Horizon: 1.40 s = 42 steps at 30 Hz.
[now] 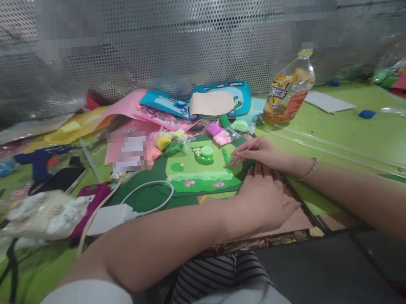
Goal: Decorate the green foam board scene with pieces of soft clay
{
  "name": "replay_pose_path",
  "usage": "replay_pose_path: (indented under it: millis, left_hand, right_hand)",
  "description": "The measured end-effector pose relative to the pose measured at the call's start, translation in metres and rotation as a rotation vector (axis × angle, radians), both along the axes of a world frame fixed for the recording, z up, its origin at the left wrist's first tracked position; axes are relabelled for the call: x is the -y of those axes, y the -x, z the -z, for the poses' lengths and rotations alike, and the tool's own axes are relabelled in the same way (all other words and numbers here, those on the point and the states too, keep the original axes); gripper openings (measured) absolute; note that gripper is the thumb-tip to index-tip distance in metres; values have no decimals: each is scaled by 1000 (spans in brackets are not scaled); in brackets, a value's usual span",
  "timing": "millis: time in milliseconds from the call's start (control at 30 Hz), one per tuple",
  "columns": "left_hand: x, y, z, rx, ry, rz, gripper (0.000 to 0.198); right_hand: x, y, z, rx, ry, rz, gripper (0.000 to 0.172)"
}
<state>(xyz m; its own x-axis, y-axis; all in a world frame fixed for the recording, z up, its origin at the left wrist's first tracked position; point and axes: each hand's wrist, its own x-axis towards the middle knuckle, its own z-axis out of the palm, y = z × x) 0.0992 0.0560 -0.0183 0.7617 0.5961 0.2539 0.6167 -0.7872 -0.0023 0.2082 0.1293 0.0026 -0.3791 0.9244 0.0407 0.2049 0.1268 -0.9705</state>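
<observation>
A green clay picture [204, 176] lies in front of me, with a raised snail-like figure [206, 154] near its top and pink flowers along the bottom. My right hand [267, 154] pinches a thin pink clay modelling tool [246, 151]. The tool's tip is at a narrow strip of dark green clay [226, 157] on the picture's right side. Stretched across the front, my left arm ends in my left hand [262, 201], which lies flat with fingers extended at the picture's lower right corner. It holds nothing that I can see.
Behind the picture are bagged lumps of coloured clay [219, 133] and blue patterned sheets [220, 97]. A drink bottle [287, 93] stands at the back right, near long clear rods [342, 151]. A white charger [112, 217], a phone [61, 181] and a glue gun [40, 158] crowd the left.
</observation>
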Motion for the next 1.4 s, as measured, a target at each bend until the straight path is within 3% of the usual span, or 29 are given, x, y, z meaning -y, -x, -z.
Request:
replay_pose_path:
  millis: [300, 500, 767, 1033, 1233, 1400]
  left_hand:
    - [0, -1, -2, -9, 2, -3, 73]
    - [0, -1, 3, 4, -4, -19, 76]
    - [-1, -1, 1, 13, 8, -11, 77]
    - [1, 0, -1, 0, 6, -7, 75]
    - [0, 0, 1, 19, 31, -13, 76]
    - [0, 0, 0, 17, 18, -11, 77]
  right_hand:
    - [0, 1, -2, 28, -26, -22, 10]
    - [1, 1, -3, -22, -6, 30, 13]
    - [2, 1, -4, 10, 7, -6, 13]
    - [2, 2, -4, 91, -67, -16, 12]
    - [3, 1, -4, 8, -21, 34, 16]
    - [3, 0, -7, 40, 6, -26, 17]
